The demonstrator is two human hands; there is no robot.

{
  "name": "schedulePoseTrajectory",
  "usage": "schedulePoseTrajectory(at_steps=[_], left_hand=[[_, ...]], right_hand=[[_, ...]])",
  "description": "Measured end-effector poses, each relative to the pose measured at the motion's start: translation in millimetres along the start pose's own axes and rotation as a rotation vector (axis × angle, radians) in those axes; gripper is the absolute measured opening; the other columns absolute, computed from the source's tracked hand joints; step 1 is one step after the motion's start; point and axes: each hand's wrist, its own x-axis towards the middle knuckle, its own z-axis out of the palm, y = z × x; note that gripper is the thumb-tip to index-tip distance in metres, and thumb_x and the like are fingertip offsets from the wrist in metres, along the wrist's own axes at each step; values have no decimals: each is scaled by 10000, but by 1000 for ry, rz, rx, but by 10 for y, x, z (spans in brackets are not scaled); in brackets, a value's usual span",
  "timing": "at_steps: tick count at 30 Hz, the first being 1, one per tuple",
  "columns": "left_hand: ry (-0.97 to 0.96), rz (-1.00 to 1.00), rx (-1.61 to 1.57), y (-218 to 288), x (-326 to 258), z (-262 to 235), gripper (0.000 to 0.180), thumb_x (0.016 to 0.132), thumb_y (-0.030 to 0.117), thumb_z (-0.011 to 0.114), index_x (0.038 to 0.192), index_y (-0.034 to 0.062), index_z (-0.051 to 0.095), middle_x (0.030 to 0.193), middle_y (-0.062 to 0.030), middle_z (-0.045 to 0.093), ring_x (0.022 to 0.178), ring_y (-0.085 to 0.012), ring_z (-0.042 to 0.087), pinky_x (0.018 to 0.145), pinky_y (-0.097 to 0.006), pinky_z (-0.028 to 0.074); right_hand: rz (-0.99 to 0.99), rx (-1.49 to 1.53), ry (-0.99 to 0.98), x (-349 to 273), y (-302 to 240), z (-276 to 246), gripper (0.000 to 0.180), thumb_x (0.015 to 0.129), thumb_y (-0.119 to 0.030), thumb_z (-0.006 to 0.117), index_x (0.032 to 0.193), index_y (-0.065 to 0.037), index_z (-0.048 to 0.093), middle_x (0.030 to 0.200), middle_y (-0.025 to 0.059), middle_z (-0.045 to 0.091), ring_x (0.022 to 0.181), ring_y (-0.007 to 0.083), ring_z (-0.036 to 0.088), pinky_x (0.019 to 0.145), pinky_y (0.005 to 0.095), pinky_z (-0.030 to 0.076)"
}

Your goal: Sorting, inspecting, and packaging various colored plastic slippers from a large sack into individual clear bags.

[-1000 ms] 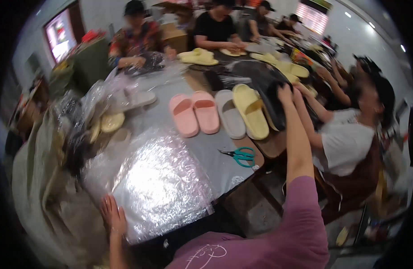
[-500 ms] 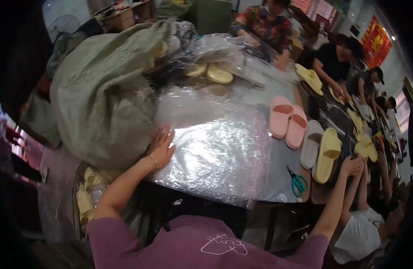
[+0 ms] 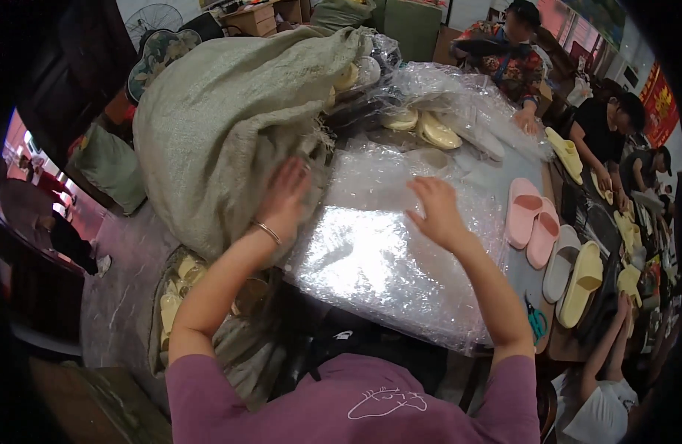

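My left hand (image 3: 284, 198), somewhat blurred, has its fingers stretched out in front of the big grey-green woven sack (image 3: 222, 133); it looks empty. Over the pile of clear plastic bags (image 3: 400, 288) on the table, my right hand (image 3: 439, 212) is open, fingers apart and holding nothing. The bags lie flat and shine under the light. Beyond them, yellow slippers (image 3: 437, 131) lie among crumpled clear plastic (image 3: 445, 85). To the right of the bags sits a pair of pink slippers (image 3: 532, 220), with a grey slipper (image 3: 561, 263) and a yellow slipper (image 3: 580, 285) beside it.
Teal-handled scissors (image 3: 536, 322) lie near the table's front right. A second sack (image 3: 159, 318) with yellow slippers stands low at my left. One person (image 3: 504, 59) works across the table; others, such as a person in black (image 3: 607, 137), handle slippers along the right.
My right hand has come from the yellow slippers at the right to over the plastic bags. My left hand has lifted off the bags' left edge towards the sack. The view has shifted left.
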Motion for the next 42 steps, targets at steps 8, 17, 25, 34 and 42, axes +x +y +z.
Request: schedulePoseTrajectory(at_steps=[8, 17, 25, 34, 42], left_hand=[[134, 58, -15, 308, 173, -92, 499, 817, 169, 588, 1279, 15, 479, 1377, -199, 408, 1327, -331, 331, 1129, -504, 176], [-197, 169, -427, 1045, -366, 523, 640, 884, 434, 488, 1416, 106, 350, 1493, -150, 268, 1390, -406, 157, 1102, -594, 81], [-231, 170, -458, 1099, -359, 528, 642, 897, 439, 471, 1418, 86, 342, 1494, -172, 255, 1391, -419, 136, 1098, -602, 65], [-234, 176, -445, 1074, -338, 539, 643, 905, 445, 458, 1424, 87, 332, 1491, -182, 255, 1392, -422, 135, 1100, -598, 50], [-245, 179, -420, 1054, -355, 545, 639, 890, 456, 471, 1403, 91, 360, 1465, -178, 298, 1329, -419, 265, 1086, -616, 85]], right_hand=[[54, -128, -502, -272, 7, 446, 748, 750, -407, 705, 1381, -145, 400, 1480, 115, 294, 1366, 434, 193, 1043, 682, 158], [262, 132, 217, 587, 719, 313, 196, 791, -103, 617, 974, -34, 630, 966, 181, 634, 951, 350, 588, 808, 415, 463], [516, 84, -478, 951, 1109, 501, 275, 767, -140, 633, 1019, -38, 676, 879, 124, 687, 816, 219, 646, 732, 335, 499], [525, 325, -563, 1084, 1039, 614, 213, 745, -200, 639, 888, -53, 694, 800, 65, 678, 733, 178, 600, 686, 327, 481], [414, 398, -189, 1528, 796, -288, 127, 765, -158, 639, 767, -32, 656, 711, 27, 627, 672, 120, 551, 620, 288, 445]])
